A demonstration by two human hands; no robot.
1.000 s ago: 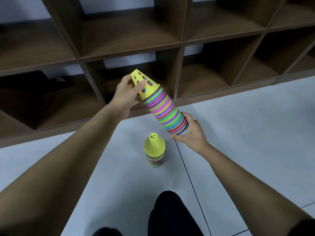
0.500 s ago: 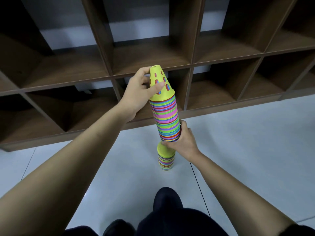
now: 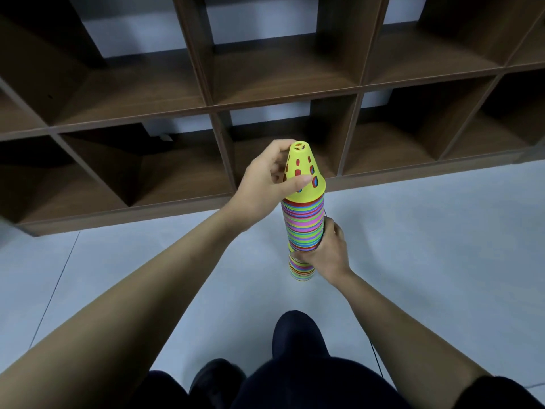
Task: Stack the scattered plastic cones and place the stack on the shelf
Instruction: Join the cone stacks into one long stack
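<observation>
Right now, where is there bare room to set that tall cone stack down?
On the shelf, the left cubby and right cubby flanking the tall stack show bare boards, as do those above. The grey floor lies bare on both sides of the arms. It is crowded only where the right hand holds the tall stack over the short stack.

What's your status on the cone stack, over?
Left grip pinches yellow top cone, right grip holds tall stack at its base. Upright over short stack on floor. Shelf unblocked.
</observation>
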